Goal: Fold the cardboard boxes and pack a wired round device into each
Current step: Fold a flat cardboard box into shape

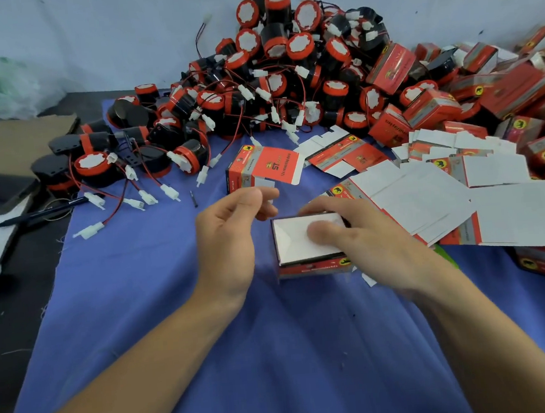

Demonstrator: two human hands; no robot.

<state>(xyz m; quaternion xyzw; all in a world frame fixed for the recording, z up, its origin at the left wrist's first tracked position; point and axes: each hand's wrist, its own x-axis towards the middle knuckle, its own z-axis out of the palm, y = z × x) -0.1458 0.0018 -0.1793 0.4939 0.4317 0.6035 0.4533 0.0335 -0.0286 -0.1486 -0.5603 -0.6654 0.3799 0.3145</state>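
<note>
The right hand (359,231) grips a small cardboard box (301,250) that stands on the blue cloth (210,343) of the table (16,311). Its fingers are curled around the far side, and the thumb (319,232) presses on the white end flaps. The left hand (230,229) is just beside the box, with the fingers loosely curled, and I see nothing in it.

The step seems to be the closing of this end. To do it well, I would keep the side flaps flat under the thumb, hold the walls square with the other hand, and then push the last flap in fully, so that no edge stands up.

The white flaps cover the top of this box, so I cannot tell whether a device is inside. Behind it an open box (261,169) stands with its red lid flap up; its inside is not visible. The round devices (286,73), red and black with wires and white plugs, lie in a big heap at the back. The flat box blanks (428,199) are spread on the right, and the closed boxes (501,87) are heaped behind them.
</note>
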